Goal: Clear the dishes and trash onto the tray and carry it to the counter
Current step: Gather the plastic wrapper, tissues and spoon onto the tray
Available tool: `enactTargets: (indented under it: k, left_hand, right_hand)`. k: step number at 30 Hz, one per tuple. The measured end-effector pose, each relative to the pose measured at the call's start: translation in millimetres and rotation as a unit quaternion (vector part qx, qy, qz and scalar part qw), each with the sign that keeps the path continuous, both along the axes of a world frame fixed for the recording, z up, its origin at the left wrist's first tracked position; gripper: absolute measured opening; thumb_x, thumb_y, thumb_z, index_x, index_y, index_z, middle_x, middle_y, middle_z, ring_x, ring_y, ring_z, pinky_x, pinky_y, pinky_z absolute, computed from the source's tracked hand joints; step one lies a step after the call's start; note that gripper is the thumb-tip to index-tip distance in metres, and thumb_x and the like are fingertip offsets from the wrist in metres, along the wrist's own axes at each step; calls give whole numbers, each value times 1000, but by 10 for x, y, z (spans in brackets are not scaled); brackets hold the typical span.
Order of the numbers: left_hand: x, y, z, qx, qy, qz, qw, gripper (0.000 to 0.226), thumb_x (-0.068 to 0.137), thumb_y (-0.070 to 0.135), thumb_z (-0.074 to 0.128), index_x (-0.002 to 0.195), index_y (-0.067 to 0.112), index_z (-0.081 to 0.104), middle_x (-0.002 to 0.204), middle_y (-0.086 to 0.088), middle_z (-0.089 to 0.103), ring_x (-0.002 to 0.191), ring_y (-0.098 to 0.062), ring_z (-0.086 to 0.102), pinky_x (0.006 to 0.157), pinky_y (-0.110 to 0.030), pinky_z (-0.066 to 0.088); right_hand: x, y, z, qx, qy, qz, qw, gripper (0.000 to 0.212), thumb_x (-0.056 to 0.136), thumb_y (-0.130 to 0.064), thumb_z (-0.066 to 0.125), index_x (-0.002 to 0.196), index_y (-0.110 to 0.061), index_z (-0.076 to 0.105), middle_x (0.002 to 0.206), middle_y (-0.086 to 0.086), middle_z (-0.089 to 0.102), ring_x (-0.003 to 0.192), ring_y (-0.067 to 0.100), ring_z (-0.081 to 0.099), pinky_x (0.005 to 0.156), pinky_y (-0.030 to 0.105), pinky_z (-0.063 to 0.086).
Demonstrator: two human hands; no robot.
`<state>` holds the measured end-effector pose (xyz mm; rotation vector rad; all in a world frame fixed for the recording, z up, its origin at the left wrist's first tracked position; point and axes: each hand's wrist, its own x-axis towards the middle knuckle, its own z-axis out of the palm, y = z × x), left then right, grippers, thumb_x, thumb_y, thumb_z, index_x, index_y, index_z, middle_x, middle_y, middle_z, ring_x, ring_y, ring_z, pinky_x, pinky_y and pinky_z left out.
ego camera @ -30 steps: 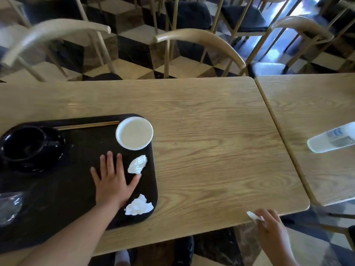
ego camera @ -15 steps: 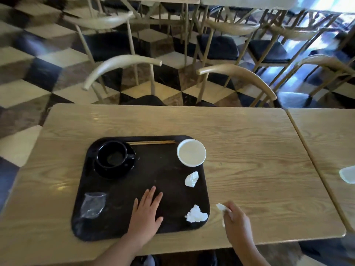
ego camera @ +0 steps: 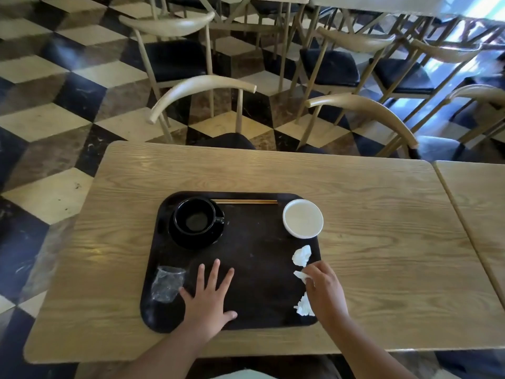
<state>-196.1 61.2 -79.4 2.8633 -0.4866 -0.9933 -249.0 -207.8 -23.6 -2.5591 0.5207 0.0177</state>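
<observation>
A dark tray lies on the wooden table. On it stand a black cup on its saucer, wooden chopsticks along the far rim, a white bowl, a crumpled clear plastic cup and two white tissue wads. My left hand presses flat on the tray's near part, fingers spread. My right hand is over the tray's right edge and pinches a small white tissue scrap between the two wads.
Wooden chairs with black seats stand along the far side of the table and beyond. A second table adjoins on the right. The floor is checkered in black, cream and brown.
My right hand has come up from below the table's front edge to the tray's right edge with the tissue scrap. My left hand stays flat on the tray. The view has swung left.
</observation>
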Motion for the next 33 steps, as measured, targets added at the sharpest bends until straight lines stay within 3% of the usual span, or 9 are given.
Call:
enactTargets:
  k: [5, 13, 19, 23, 26, 28, 30, 31, 33]
  left_hand:
    - [9, -1, -19, 17, 12, 2, 1000, 109, 81, 66, 60, 147, 50, -25, 158, 7, -40, 147, -32, -31, 110, -76, 12]
    - [24, -39, -39, 53, 44, 2, 998, 112, 83, 65, 58, 134, 51, -40, 148, 6, -53, 141, -30, -40, 110, -76, 5]
    - [-2, -95, 8, 60, 47, 10, 997, 110, 85, 60, 59, 139, 48, -37, 150, 5, -51, 143, -31, -38, 113, -72, 6]
    - [-22, -198, 95, 34, 44, 37, 998, 101, 91, 45, 60, 152, 42, -21, 156, 4, -43, 147, -32, -31, 118, -65, 12]
    - [20, -192, 221, -29, 58, 68, 996, 81, 94, 38, 57, 158, 36, 7, 165, 6, -23, 152, -27, -17, 119, -53, 24]
    - [102, -127, 357, -99, 88, 119, 984, 62, 96, 38, 56, 153, 27, 34, 167, 1, 11, 153, -20, 12, 118, -38, 30]
    - [207, -3, 535, -169, 103, 196, 960, 42, 95, 36, 59, 135, 26, 57, 142, 2, 57, 125, -8, 57, 104, -26, 45]
    - [262, 78, 639, -195, 97, 240, 946, 27, 94, 35, 60, 120, 29, 65, 121, 6, 70, 102, -3, 68, 92, -25, 52]
    - [390, 295, 800, -221, 66, 321, 919, 9, 94, 31, 59, 92, 29, 68, 86, 5, 77, 69, -6, 73, 74, -33, 59]
  right_hand:
    - [88, -3, -170, -50, 21, 85, 995, 36, 57, 18, 73, 80, -10, 70, 84, 4, 60, 74, 26, 57, 48, 35, 50]
    - [39, -130, -444, -28, 41, 102, 994, 37, 56, 19, 70, 77, -11, 68, 85, 3, 60, 73, 25, 55, 49, 32, 50]
    - [1, -166, -405, 6, 27, 110, 994, 35, 62, 17, 70, 81, -12, 72, 85, 5, 61, 76, 28, 60, 57, 33, 54]
    - [-44, -223, -321, 25, 12, 121, 992, 29, 69, 7, 69, 90, -12, 70, 92, 0, 59, 84, 22, 58, 66, 31, 54]
    - [-53, -249, -237, 60, -15, 79, 995, 28, 72, 1, 73, 96, -12, 69, 99, -2, 59, 90, 19, 58, 72, 31, 52]
    - [-30, -269, -177, 75, -34, 46, 996, 26, 74, -2, 75, 97, -13, 68, 98, -5, 60, 86, 13, 59, 71, 26, 49]
    - [16, -318, -136, 94, -40, -6, 995, 24, 76, -2, 74, 93, -17, 67, 92, -9, 60, 79, 4, 59, 66, 19, 46]
    - [40, -358, -123, 103, -37, -39, 993, 24, 77, -2, 72, 90, -20, 65, 89, -11, 60, 78, 1, 59, 64, 19, 45]
    - [79, -461, -124, 118, -31, -103, 987, 23, 80, -3, 69, 88, -23, 62, 84, -7, 65, 78, 14, 65, 65, 30, 48]
